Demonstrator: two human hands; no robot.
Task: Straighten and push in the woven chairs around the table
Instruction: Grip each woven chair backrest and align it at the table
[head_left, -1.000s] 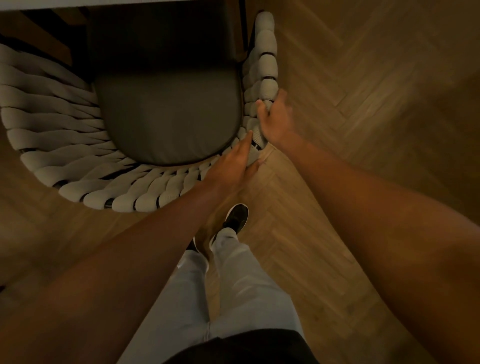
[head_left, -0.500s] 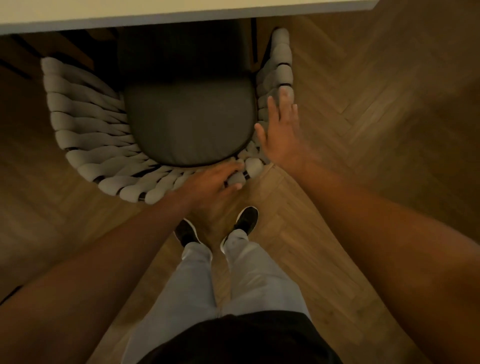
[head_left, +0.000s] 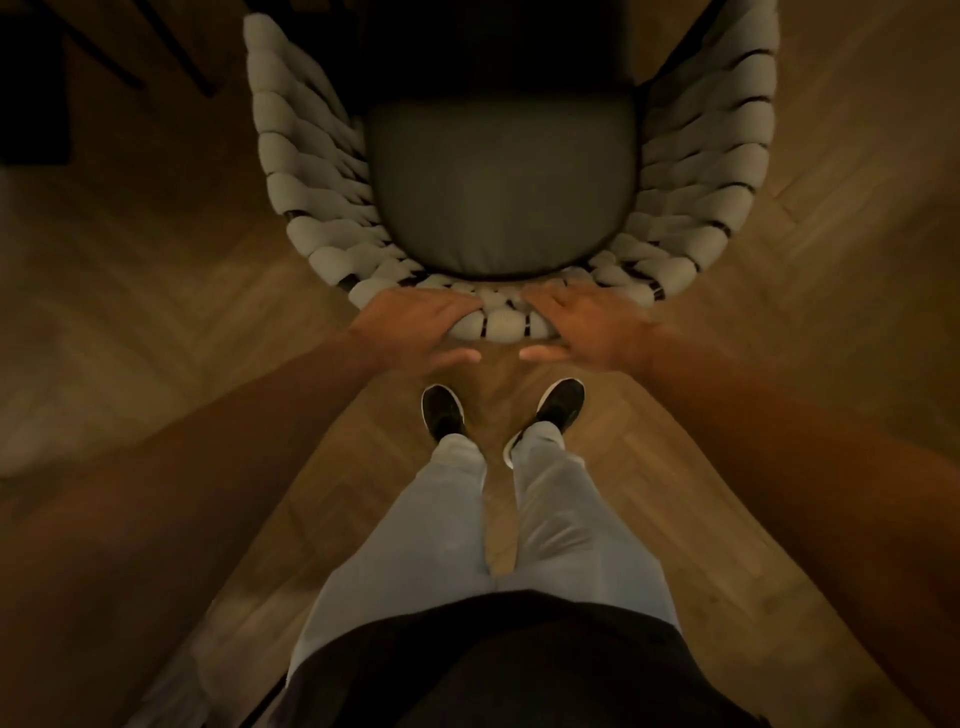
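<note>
Woven chair (head_left: 691, 208) directly ahead on the parquet floor (head_left: 831, 130), front end in shadow. Likely a stiff frame under soft, yielding straps; best gripped at the back rim. Dark seat cushion (head_left: 501, 187) inside. My left hand (head_left: 415, 325) and right hand (head_left: 587, 322) clasp that rim, slightly apart.
</note>
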